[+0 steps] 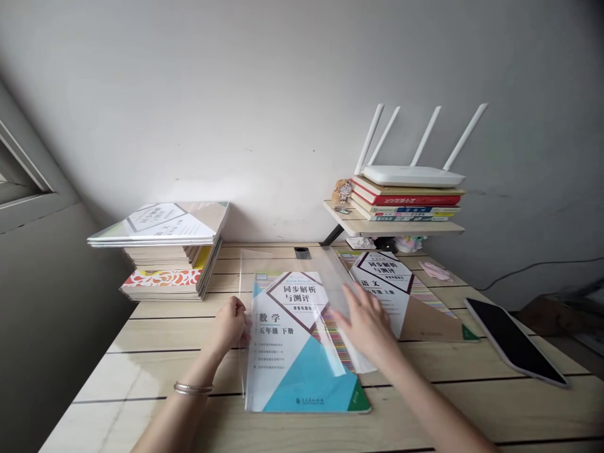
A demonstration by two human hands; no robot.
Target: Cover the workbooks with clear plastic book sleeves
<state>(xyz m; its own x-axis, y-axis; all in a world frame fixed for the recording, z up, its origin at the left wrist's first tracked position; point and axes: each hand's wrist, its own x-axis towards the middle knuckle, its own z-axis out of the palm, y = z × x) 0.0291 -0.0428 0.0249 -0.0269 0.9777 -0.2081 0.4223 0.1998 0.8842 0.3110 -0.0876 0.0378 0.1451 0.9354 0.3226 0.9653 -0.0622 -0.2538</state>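
Note:
A blue-and-white math workbook [302, 352] lies flat on the wooden desk [141, 371] in front of me, inside a clear plastic cover [283, 261]. My left hand [229, 324] is closed on the left edge of the cover and book. My right hand [364, 321] lies flat with fingers spread on the cover's clear right flap [337, 286], beside the book's right edge. A second workbook [396, 286] lies just right of that hand.
A stack of books [172, 248] stands at the back left. A small shelf [401, 226] at the back right carries books and a white router [413, 175]. A dark tablet [514, 340] lies at the right. A grey wall is behind.

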